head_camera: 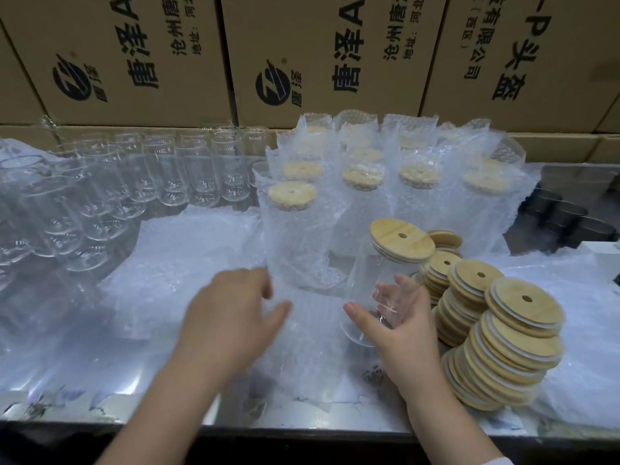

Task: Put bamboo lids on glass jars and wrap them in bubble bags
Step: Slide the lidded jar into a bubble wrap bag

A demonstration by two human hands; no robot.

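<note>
lid stacks (496, 333) crowd right, jars (100, 196) left

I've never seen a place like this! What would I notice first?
Probably the clear glass jar with a round bamboo lid, held in the right hand in the middle. Just to its right are tall stacks of bamboo lids. Behind stand rows of lidded jars in bubble bags, with bare glass jars at the left.

Bare jars (141, 182) left of wrapped jars (362, 182)
</note>
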